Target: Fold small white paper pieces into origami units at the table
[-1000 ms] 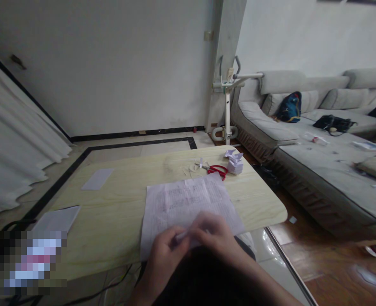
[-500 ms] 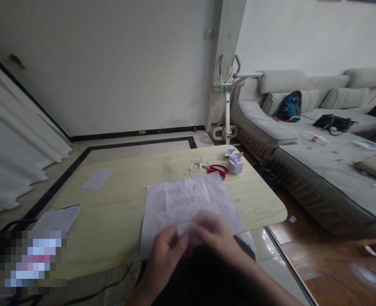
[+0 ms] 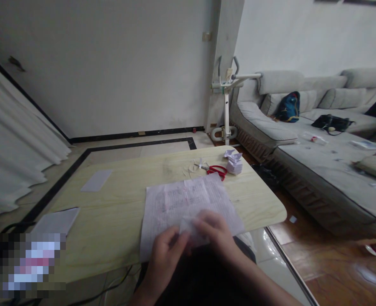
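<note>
Between my two hands is a small piece of white paper (image 3: 187, 224), pinched from both sides. My left hand (image 3: 168, 246) has its thumb and fingers closed on the paper's left part. The fingers of my right hand (image 3: 215, 229) are closed on its right part and hide much of it. Under and beyond the hands a large creased printed sheet (image 3: 175, 197) lies on the table, its near edge reaching over the table's front. Red-handled scissors (image 3: 217, 171) rest past its far corner, beside folded white paper pieces (image 3: 234, 163).
Thin paper scraps (image 3: 191, 170) lie by the scissors. On the left of the wooden table (image 3: 118, 221) are a white sheet (image 3: 96, 180) and a stack of paper (image 3: 55, 221). A grey sofa (image 3: 318, 170) stands to the right, behind it a white exercise machine (image 3: 226, 106).
My right hand has shifted slightly on the small paper, and more of the paper now shows between my fingers. Things on the table have stayed in place.
</note>
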A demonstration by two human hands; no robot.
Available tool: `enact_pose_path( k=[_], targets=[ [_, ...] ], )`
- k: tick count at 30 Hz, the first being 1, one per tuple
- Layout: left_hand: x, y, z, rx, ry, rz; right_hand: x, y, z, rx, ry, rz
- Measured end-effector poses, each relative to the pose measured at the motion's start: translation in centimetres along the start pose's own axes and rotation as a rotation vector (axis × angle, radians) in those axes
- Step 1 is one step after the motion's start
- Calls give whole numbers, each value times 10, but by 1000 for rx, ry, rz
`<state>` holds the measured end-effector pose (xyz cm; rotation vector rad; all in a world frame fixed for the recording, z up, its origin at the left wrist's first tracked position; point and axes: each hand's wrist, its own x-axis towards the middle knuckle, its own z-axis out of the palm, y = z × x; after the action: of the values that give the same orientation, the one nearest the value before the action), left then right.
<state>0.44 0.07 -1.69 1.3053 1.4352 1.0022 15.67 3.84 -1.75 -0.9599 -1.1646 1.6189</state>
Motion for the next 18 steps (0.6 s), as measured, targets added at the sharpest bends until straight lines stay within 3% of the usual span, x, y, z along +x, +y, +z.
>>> enact_pose_path(
  k=[7,18],
  targets=[
    [-4,5,-4,-31,-46,58,-1,0,-5,-141,-72,-29],
    [1,1,5,-5,-95,-69,-4,3,-1,-199,-36,-142]
  ],
)
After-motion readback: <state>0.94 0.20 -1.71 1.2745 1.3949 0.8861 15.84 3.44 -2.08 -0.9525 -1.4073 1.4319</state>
